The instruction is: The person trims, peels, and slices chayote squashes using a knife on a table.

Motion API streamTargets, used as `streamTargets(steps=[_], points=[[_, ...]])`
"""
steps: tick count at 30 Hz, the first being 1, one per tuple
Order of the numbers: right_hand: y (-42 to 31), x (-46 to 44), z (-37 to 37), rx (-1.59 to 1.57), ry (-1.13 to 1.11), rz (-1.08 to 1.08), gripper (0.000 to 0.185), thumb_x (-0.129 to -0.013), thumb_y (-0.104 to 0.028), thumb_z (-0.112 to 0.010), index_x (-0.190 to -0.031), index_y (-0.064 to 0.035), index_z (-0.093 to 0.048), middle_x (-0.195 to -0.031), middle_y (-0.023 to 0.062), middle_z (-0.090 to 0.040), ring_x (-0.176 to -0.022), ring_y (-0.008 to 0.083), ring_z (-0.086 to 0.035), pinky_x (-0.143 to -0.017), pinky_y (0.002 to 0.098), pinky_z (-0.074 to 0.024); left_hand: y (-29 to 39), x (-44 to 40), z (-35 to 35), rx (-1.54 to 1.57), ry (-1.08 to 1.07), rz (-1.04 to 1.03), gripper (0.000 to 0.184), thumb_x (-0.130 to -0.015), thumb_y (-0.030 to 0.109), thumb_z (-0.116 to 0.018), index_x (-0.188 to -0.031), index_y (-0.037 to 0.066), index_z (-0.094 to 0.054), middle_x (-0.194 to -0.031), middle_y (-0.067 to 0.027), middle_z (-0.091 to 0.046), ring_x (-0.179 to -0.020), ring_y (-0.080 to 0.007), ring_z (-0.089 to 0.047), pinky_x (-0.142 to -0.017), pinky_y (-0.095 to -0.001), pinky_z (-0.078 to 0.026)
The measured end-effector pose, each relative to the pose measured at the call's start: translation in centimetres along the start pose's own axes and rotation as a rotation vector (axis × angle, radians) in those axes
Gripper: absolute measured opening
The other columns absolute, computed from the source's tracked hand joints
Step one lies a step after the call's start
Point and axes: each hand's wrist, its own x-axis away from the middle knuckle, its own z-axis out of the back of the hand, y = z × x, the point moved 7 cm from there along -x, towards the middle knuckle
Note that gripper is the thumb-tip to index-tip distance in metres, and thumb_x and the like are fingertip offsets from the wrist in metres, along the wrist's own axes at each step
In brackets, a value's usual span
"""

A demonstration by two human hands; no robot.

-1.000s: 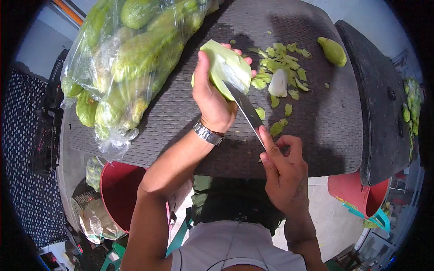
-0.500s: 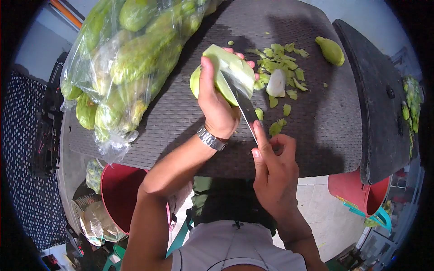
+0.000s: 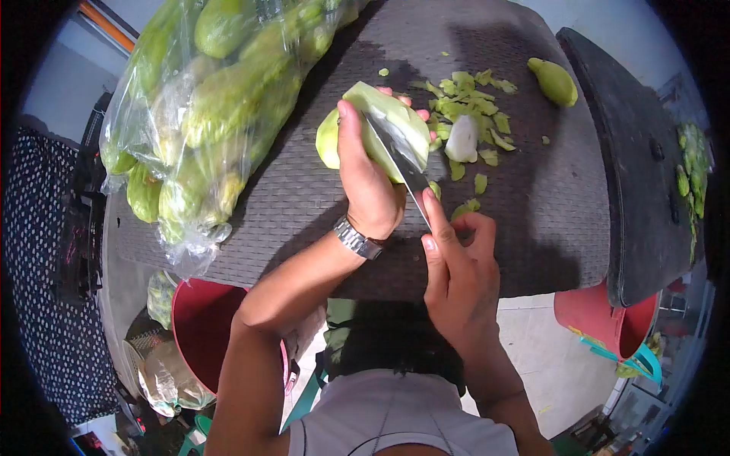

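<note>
A pale green, cut fruit (image 3: 363, 97) with a whitish inside rests in my left hand (image 3: 370, 186), thumb on its near side and fingertips showing beyond it. My right hand (image 3: 462, 273) is closed around a knife (image 3: 407, 169), whose handle is mostly hidden in the palm. The blade lies against the fruit's pale cut face. Just right of the fruit, green peelings (image 3: 468, 99) are scattered on the dark woven table (image 3: 304, 220), with a white piece (image 3: 461, 140) among them.
A clear plastic bag (image 3: 220, 114) of green fruits fills the table's upper left. One whole green fruit (image 3: 555, 82) lies at the upper right. A dark board-like surface (image 3: 639, 175) stands beyond the right edge. Red buckets (image 3: 201, 334) are below both sides of the table.
The fruit and my left hand have shifted slightly right and down. My right hand has moved up and left, and the blade reaches higher along the cut face.
</note>
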Motion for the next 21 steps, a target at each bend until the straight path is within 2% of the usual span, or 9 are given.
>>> streamTargets(steps=[2, 5, 8, 11, 12, 14, 15, 17, 21], points=[[0.1, -0.2, 0.0, -0.028, -0.027, -0.042, 0.045, -0.104, -0.011, -0.061, -0.148, -0.0189, -0.063, -0.112, 0.0160, -0.051, -0.079, 0.0252, -0.061, -0.073, 0.0371, -0.0531, 0.2, -0.1, 0.2, -0.058, 0.034, -0.008, 0.064, -0.106, 0.064, -0.042, -0.125, 0.004, -0.055, -0.113, -0.0162, -0.066, -0.103, -0.0347, -0.070, -0.085, -0.0515, -0.060], [0.6, -0.2, -0.1, -0.062, -0.037, -0.050, 0.048, -0.101, -0.015, -0.065, -0.148, -0.0227, -0.061, -0.107, 0.0162, -0.054, -0.088, 0.0317, -0.065, -0.072, 0.0405, -0.0551, 0.5, -0.5, 0.5, -0.128, 0.048, 0.027, 0.065, -0.106, 0.064, -0.042, -0.124, 0.004, -0.055, -0.111, -0.0162, -0.067, -0.099, -0.0349, -0.071, -0.084, -0.0508, -0.060], [2.1, -0.9, 0.3, -0.208, -0.054, -0.023, 0.042, -0.104, -0.016, -0.062, -0.146, -0.0154, -0.062, -0.101, 0.0139, -0.061, -0.077, 0.0230, -0.066, -0.064, 0.0357, -0.0534, 0.7, -0.9, 0.9, -0.213, 0.034, 0.078, 0.064, -0.106, 0.064, -0.042, -0.122, 0.003, -0.057, -0.109, -0.0165, -0.068, -0.095, -0.0356, -0.072, -0.082, -0.0504, -0.060], [5.5, -0.4, -0.1, -0.614, -0.208, -0.632, 0.038, -0.107, -0.018, -0.059, -0.144, -0.0076, -0.062, -0.094, 0.0095, -0.067, -0.063, 0.0141, -0.062, -0.057, 0.0314, -0.0505, 0.1, -1.9, 1.7, -0.188, 0.028, 0.153, 0.062, -0.107, 0.061, -0.042, -0.120, 0.002, -0.059, -0.106, -0.0179, -0.070, -0.092, -0.0375, -0.074, -0.083, -0.0517, -0.060], [6.6, -0.6, 0.1, -0.592, -0.139, -0.627, 0.034, -0.108, -0.018, -0.058, -0.138, -0.0029, -0.063, -0.089, 0.0055, -0.071, -0.057, 0.0087, -0.058, -0.054, 0.0272, -0.0482, -0.2, -1.9, 1.6, -0.122, 0.036, 0.217, 0.062, -0.107, 0.060, -0.041, -0.120, 0.002, -0.059, -0.105, -0.0181, -0.070, -0.092, -0.0377, -0.074, -0.083, -0.0521, -0.060], [7.6, -0.9, 1.3, -0.668, -0.043, -0.638, 0.032, -0.108, -0.018, -0.059, -0.135, -0.0028, -0.065, -0.086, 0.0050, -0.071, -0.058, 0.0087, -0.059, -0.054, 0.0270, -0.0486, -0.3, -1.8, 1.4, -0.055, 0.044, 0.307, 0.060, -0.107, 0.056, -0.041, -0.122, 0.001, -0.059, -0.105, -0.0188, -0.070, -0.093, -0.0389, -0.073, -0.084, -0.0544, -0.059], [7.8, -1.1, 1.8, -0.706, 0.002, -0.641, 0.031, -0.107, -0.018, -0.059, -0.133, -0.0027, -0.066, -0.084, 0.0047, -0.071, -0.059, 0.0087, -0.060, -0.054, 0.0268, -0.0488, -0.2, -1.8, 1.3, -0.036, 0.057, 0.322, 0.058, -0.107, 0.055, -0.044, -0.119, 0.001, -0.059, -0.102, -0.0186, -0.070, -0.091, -0.0371, -0.073, -0.084, -0.0514, -0.060], [7.3, -1.5, 2.0, -0.712, -0.021, -0.574, 0.028, -0.106, -0.018, -0.061, -0.128, -0.0006, -0.068, -0.081, 0.0056, -0.071, -0.058, 0.0086, -0.060, -0.054, 0.0265, -0.0485, -0.3, -1.6, 1.3, -0.001, 0.085, 0.357, 0.054, -0.106, 0.053, -0.049, -0.114, 0.001, -0.061, -0.098, -0.0181, -0.070, -0.088, -0.0337, -0.073, -0.084, -0.0453, -0.061], [6.6, -1.7, 1.3, -0.561, -0.074, -0.527, 0.026, -0.105, -0.018, -0.063, -0.123, 0.0007, -0.068, -0.077, 0.0064, -0.071, -0.057, 0.0084, -0.061, -0.053, 0.0272, -0.0473, -0.4, -2.2, 1.8, -0.075, 0.114, 0.278, 0.051, -0.106, 0.049, -0.049, -0.114, 0.001, -0.066, -0.103, -0.0145, -0.074, -0.091, -0.0287, -0.075, -0.086, -0.0446, -0.060]])
